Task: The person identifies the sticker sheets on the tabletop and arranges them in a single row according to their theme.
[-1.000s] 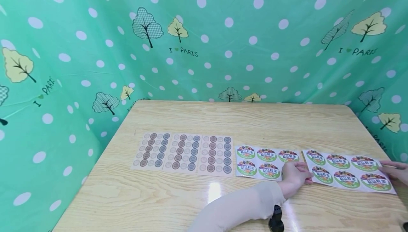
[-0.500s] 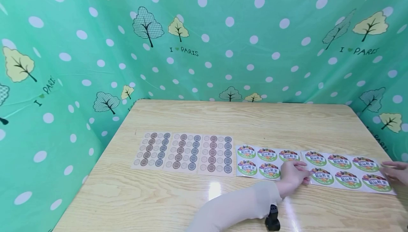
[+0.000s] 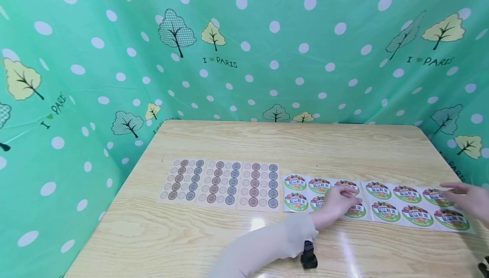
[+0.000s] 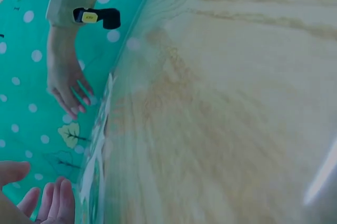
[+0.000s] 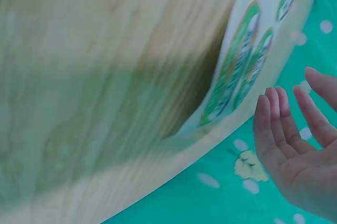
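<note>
Two white sheets of round fruit stickers lie flat, edge by edge, on the right of the table: the left sticker sheet (image 3: pixel 296 189) and the right sticker sheet (image 3: pixel 405 201). Over the left sheet hovers or rests my left hand (image 3: pixel 335 205), partly covering its stickers; contact cannot be told. My right hand (image 3: pixel 469 199) is over the right end of the other sheet. In the right wrist view, that hand (image 5: pixel 297 153) has spread, relaxed fingers beside a sheet's lifted-looking edge. The left wrist view shows my left hand (image 4: pixel 47 200) with loose fingers, holding nothing.
Three beige sheets with small round stickers lie in a row to the left: one sheet (image 3: pixel 182 180), a second (image 3: pixel 218 183) and a third (image 3: pixel 258 186). A green dotted curtain (image 3: pixel 244 57) hangs behind and beside the wooden table (image 3: pixel 172 235).
My left hand has moved left from the seam between the fruit sheets onto the left sheet. My right hand has shifted up and left off the sheet's right edge. The right sheet now lies straighter.
</note>
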Demonstrator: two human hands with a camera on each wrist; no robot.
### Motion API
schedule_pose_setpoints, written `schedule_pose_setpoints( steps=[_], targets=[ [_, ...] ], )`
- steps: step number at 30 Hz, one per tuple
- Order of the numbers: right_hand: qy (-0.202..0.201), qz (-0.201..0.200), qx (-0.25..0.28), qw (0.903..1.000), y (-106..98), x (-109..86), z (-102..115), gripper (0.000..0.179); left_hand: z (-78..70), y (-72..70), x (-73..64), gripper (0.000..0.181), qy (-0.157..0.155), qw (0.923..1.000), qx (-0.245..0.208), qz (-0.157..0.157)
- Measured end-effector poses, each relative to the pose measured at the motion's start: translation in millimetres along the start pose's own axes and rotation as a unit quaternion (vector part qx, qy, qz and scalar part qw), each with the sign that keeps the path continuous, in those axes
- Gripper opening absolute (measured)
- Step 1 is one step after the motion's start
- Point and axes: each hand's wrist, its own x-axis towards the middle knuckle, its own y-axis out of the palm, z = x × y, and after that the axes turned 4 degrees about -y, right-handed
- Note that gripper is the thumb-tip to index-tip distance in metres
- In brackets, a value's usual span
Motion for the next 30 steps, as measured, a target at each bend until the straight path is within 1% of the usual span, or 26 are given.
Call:
schedule_pose_setpoints(
  steps=[2,5,8,10,12,14,17,21,23,25,26,28,29,30],
  targets=[
    [-0.025,-0.001,0.003,0.9997,3.7,0.4,3.6,0.057,-0.9,-8.1,0.1,0.016,0.005,0.9999,0.008,0.006],
    [-0.06,-0.002,-0.002,0.9982,8.9,1.3,8.1,0.057,-1.8,-21.1,-0.1,0.018,0.023,0.9994,0.018,0.017],
    [-0.085,-0.005,-0.017,0.9962,14.4,3.8,11.6,0.06,-2.5,-34.5,0.2,0.02,0.043,0.9982,0.033,0.023],
    [-0.1,-0.004,-0.021,0.9947,17.9,6.4,13.0,0.061,-3.0,-44.2,-0.4,0.022,0.055,0.9971,0.042,0.032],
    [-0.115,-0.011,-0.024,0.993,22.7,8.6,15.5,0.061,-3.7,-54.7,-0.8,0.024,0.068,0.9956,0.05,0.041],
    [-0.125,-0.014,-0.022,0.9918,27.1,9.2,21.9,0.06,-4.2,-65.7,-1.2,0.028,0.08,0.9942,0.056,0.045],
    [-0.149,-0.03,-0.038,0.9877,28.5,1.8,44.0,0.053,-6.7,-83.7,-1.4,0.034,0.1,0.9918,0.065,0.047],
    [-0.189,-0.002,-0.026,0.9816,15.8,-20.5,90.4,0.046,-11.4,-106.6,-2.1,0.038,0.131,0.9862,0.097,0.032],
    [-0.203,0.009,-0.01,0.979,11.4,-30.4,109.1,0.045,-13.1,-116.8,-2.7,0.039,0.147,0.9819,0.118,0.021],
    [-0.216,0.005,-0.008,0.9763,11.8,-35.4,120.2,0.045,-14.4,-126.7,-4.2,0.04,0.156,0.9783,0.136,0.013],
    [-0.219,-0.006,-0.013,0.9756,13.4,-36.7,124.5,0.046,-14.5,-131.7,-4.9,0.041,0.163,0.976,0.144,0.011],
    [-0.229,-0.028,-0.017,0.9729,18.0,-35.9,128.0,0.045,-13.7,-141.9,-6.3,0.043,0.166,0.9731,0.16,0.009],
    [-0.236,-0.021,-0.017,0.9714,18.8,-35.8,130.9,0.047,-13.8,-147.1,-7.6,0.044,0.166,0.9719,0.166,0.01],
    [-0.239,-0.025,-0.019,0.9705,19.8,-36.2,134.3,0.047,-13.8,-152.3,-8.8,0.045,0.168,0.9693,0.18,0.008]
  ],
)
